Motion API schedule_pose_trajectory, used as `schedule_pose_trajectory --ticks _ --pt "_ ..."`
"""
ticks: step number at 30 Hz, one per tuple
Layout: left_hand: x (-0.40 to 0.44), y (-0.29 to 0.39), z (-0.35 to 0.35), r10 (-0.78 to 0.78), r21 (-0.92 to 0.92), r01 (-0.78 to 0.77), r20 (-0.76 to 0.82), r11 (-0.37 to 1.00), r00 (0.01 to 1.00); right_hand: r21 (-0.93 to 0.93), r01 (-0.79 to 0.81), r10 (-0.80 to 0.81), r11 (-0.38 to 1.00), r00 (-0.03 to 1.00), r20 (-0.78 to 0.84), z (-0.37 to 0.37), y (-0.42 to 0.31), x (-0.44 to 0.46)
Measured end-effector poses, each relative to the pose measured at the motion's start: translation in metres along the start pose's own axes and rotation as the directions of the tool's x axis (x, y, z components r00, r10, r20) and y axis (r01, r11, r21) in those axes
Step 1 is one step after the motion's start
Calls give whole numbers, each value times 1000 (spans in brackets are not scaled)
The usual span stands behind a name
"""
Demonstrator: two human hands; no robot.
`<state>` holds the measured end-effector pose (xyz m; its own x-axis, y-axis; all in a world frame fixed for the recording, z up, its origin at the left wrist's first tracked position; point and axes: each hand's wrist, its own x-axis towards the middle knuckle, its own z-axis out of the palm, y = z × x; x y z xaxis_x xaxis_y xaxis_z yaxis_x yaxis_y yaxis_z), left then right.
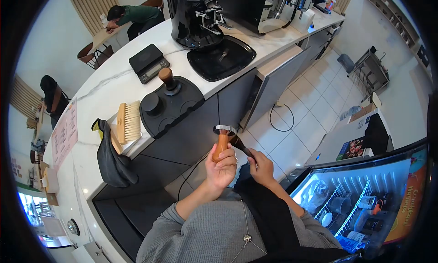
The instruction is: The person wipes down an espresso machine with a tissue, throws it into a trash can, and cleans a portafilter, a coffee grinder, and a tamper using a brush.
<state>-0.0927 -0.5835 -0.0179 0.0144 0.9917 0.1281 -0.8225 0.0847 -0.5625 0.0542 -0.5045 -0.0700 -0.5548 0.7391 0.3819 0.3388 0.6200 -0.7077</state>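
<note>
My left hand (221,168) is wrapped round the wooden handle of a coffee tamper (223,142), held upside down with its round metal base uppermost. Close beside it, my right hand (261,168) grips a dark-handled brush (240,145). The brush's wider end is at the tamper's base; whether they touch I cannot tell. Ahead on the counter lies a black tamping mat (186,98). On it stand a second tamper (168,82) with a brown wooden knob and a round black piece (151,104).
The white counter (98,92) holds a black scale (149,63), a coffee grinder (191,21) over a black tray (221,57), a wooden bristle brush (129,121) and a dark cloth (111,160). A cabinet door (273,85) stands open. To my right is a lit fridge (351,203). People sit beyond the counter.
</note>
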Motion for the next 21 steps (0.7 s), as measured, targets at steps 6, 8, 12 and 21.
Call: schedule_pose_trajectory --ticks 6,8,12,21 --pt "10 1 -4 17 6 -17 -41 1000 999 95 8 -1 995 998 -68 -4 6 5" --pt "18 4 -6 14 6 -13 -41 1000 999 76 -184 174 980 977 126 -9 0 21" --pt "32 20 8 251 622 -107 -149 776 956 191 -224 233 956 972 -24 -33 39 47" --pt "67 58 55 297 762 89 139 -641 945 121 41 -97 992 852 514 -136 19 186"
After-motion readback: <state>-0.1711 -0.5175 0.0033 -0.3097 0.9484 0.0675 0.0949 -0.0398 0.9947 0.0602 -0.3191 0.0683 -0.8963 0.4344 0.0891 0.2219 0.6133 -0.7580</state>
